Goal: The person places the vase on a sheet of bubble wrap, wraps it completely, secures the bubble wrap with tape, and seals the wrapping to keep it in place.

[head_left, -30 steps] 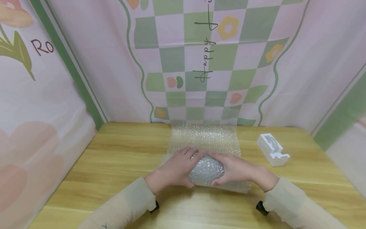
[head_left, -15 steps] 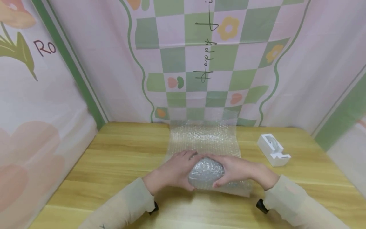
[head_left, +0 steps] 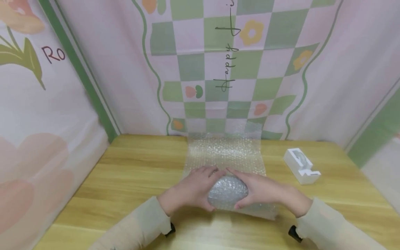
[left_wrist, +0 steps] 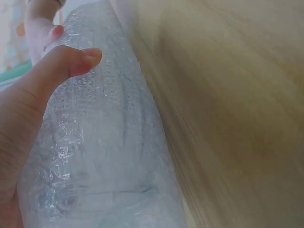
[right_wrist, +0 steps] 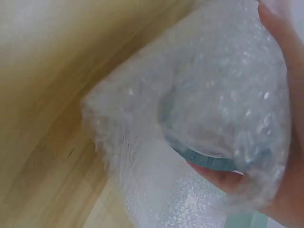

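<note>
A rounded bundle of bubble wrap point(head_left: 228, 192) lies on its side near the middle of the table, between both hands. My left hand point(head_left: 195, 189) grips its left end, the thumb on the near side and the fingers over the top. Its right end is held by my right hand point(head_left: 260, 189) in a similar curl. In the right wrist view, a blue-green ridged rim point(right_wrist: 209, 160) shows inside the wrap's open end; the rest of the wrapped thing is blurred by the layers. In the left wrist view, the left thumb point(left_wrist: 71, 61) presses on the wrap.
Loose bubble wrap sheet point(head_left: 223, 149) runs from the bundle to the far table edge and up against the patterned curtain point(head_left: 215, 62). A white tape dispenser point(head_left: 301, 166) stands on the wooden table point(head_left: 134, 166) at the right.
The head view has shifted slightly. The bundle and both hands have come a little nearer to the person, and the wrap's near edge with them. Both hands keep their hold.
</note>
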The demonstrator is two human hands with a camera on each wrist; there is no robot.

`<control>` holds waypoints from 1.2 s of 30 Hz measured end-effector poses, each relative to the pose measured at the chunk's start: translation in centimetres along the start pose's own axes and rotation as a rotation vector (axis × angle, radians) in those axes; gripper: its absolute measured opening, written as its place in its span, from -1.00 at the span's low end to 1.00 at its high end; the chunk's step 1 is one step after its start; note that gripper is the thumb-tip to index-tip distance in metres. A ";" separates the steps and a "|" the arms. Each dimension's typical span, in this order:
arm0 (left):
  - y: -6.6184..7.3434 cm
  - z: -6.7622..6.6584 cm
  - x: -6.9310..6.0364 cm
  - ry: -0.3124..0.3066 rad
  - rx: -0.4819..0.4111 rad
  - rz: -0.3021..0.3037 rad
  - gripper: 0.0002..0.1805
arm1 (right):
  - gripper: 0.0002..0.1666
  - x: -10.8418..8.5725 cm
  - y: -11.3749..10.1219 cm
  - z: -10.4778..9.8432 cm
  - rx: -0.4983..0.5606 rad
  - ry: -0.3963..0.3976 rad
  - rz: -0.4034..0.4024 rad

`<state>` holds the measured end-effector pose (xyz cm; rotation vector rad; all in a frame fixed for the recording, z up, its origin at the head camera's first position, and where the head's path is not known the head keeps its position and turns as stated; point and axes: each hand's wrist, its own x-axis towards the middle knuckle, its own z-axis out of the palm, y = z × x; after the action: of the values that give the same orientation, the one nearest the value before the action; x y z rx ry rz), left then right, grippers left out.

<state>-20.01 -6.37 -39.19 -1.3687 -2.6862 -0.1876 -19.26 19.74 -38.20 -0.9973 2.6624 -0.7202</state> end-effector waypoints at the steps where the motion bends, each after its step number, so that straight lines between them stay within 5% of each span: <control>1: 0.0 0.0 0.0 -0.001 0.001 -0.002 0.30 | 0.45 -0.1 -0.1 0.1 -0.031 0.022 -0.006; 7: 0.0 0.0 0.1 -0.024 -0.005 -0.025 0.27 | 0.39 -0.6 -0.5 0.5 -0.256 0.218 -0.115; 14: -0.2 -0.2 0.4 -0.063 -0.041 -0.061 0.27 | 0.06 -1.5 -0.9 1.8 -0.455 0.426 -0.235; 19: -0.4 -0.2 0.6 -0.074 -0.061 -0.061 0.26 | -0.03 -1.9 -1.1 2.9 -0.528 0.430 -0.221; 28: -0.7 0.0 0.9 -0.064 -0.077 -0.042 0.25 | 0.56 -1.7 -0.6 3.3 -0.564 0.374 -0.193; 36: -0.9 0.0 0.9 -0.061 -0.089 -0.044 0.23 | 0.40 -1.2 0.0 3.6 -0.598 0.489 -0.306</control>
<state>-21.25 -6.13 -39.13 -1.3612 -2.7912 -0.2767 -17.10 19.20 -41.29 -1.5720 3.2921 -0.2149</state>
